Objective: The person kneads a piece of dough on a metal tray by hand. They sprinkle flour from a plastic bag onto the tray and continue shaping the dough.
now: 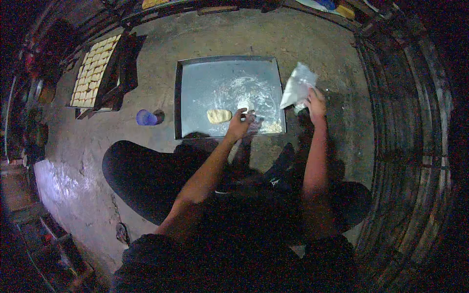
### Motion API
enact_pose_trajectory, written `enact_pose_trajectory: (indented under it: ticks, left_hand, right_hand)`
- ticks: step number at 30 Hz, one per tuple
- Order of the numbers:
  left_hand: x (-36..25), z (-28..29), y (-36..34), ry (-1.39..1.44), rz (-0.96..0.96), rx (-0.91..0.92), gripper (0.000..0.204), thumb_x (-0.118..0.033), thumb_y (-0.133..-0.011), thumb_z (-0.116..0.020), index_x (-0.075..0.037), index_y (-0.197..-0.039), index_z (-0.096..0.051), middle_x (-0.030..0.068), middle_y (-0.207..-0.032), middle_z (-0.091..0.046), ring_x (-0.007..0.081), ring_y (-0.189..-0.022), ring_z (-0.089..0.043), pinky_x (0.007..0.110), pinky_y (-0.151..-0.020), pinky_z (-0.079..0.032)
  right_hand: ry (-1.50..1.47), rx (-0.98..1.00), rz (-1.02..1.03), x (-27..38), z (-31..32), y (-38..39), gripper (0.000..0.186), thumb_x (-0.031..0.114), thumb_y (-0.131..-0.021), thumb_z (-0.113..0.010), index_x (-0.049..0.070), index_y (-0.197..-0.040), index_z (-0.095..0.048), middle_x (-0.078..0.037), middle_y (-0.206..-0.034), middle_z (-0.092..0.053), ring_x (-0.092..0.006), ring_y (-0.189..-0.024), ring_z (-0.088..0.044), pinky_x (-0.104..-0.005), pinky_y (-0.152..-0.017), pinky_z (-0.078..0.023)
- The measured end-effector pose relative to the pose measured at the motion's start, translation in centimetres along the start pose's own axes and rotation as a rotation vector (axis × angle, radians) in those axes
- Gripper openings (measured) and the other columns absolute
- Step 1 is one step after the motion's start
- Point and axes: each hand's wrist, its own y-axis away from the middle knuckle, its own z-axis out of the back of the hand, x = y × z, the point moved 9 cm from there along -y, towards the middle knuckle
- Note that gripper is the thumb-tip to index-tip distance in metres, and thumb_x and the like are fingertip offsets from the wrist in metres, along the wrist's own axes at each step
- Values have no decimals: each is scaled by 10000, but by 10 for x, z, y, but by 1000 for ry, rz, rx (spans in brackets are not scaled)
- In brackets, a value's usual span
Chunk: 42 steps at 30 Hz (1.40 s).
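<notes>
In the head view, the metal tray (179, 93) holds a pale dough piece (218, 116) at seven o'clock and scattered flour (235, 87). At five o'clock, the left hand (238, 128) has a half-curled grip; whether it holds flour, I can't tell. At three o'clock, the right hand (316, 103) grips a white bag (296, 88). A purple cup (145, 117) stands toward nine.

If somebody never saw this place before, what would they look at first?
Probably the big grey tray in the middle, streaked with white powder, where a pale lump sits left of the left hand. Just beyond the tray's right edge, the right hand holds a whitish bag. At the upper left, neat rows of pale pieces stand out brightly.
</notes>
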Motion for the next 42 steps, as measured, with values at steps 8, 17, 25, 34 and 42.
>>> enact_pose_trajectory:
  ticks: [8,17,25,34,42]
  left_hand:
    - [-41,45,-13,327,47,-87,437,-205,-925,-628,21,-1261,-466,124,-963,-637,157,-756,-620,293,-643,-501]
    - [-24,110,15,114,86,-240,367,-167,-949,-572,29,-1246,-482,121,-951,-644,160,-842,-631,287,-679,-514]
    - [-43,209,28,-186,-195,-822,310,-249,-929,-605,53,-1000,-610,106,-840,-636,163,-745,-570,327,-674,-463]
    - [49,334,137,273,461,-1478,623,-544,-894,-545,72,-881,-643,185,-859,-663,287,-839,-630,428,-746,-494]
    - [61,414,155,-120,824,-1582,1149,-813,-602,-659,28,-1339,-397,217,-1221,-553,348,-1112,-575,460,-820,-518]
  right_hand:
    - [348,-406,-194,-90,88,-30,392,367,-905,-619,96,-1187,-616,-107,-1128,-612,-251,-1024,-590,-440,-767,-566]
    - [504,13,64,-149,45,-39,454,422,-851,-608,19,-1057,-650,-126,-963,-675,-256,-934,-621,-385,-870,-473]
    - [471,-454,323,-162,108,-89,559,257,-820,-702,1,-1275,-505,-195,-1243,-557,-305,-1111,-544,-420,-952,-425]
    - [542,-674,618,76,-54,12,473,110,-821,-654,13,-1262,-512,-192,-1230,-573,-360,-1163,-525,-436,-1007,-384]
    - [695,112,233,-54,-164,14,352,104,-828,-647,40,-1171,-609,-166,-1131,-641,-326,-979,-644,-408,-848,-501]
